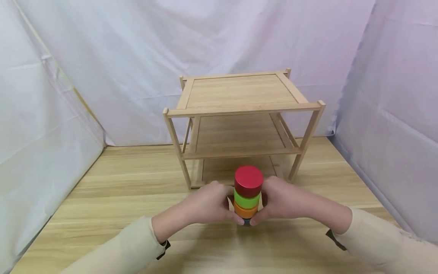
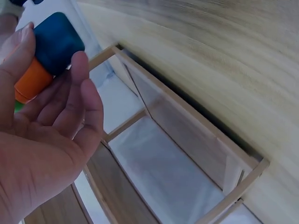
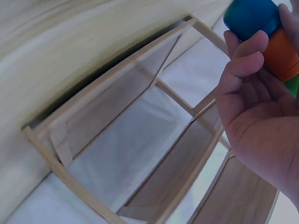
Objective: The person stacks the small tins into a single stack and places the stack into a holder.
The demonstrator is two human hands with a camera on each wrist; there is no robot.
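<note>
A stack of coloured cylinders stands nearly upright between both hands, in front of the shelf. The red cylinder [image 1: 248,182] is on top, the green cylinder [image 1: 247,200] and orange cylinder [image 1: 246,211] beneath, and the blue cylinder [image 2: 58,43] at the bottom. From the left side, my left hand [image 1: 213,202] holds the lower part, thumb near the base. My right hand [image 1: 280,198] grips the opposite side in a mirrored way, its fingers bent about the blue and orange pieces in the right wrist view. Whether the base touches the table cannot be told.
Just behind the hands stands a three-tier wooden shelf [image 1: 239,111] with corner posts. The light wood table [image 1: 137,171] extends to both sides. White cloth [image 1: 143,49] hangs at the back, left and right.
</note>
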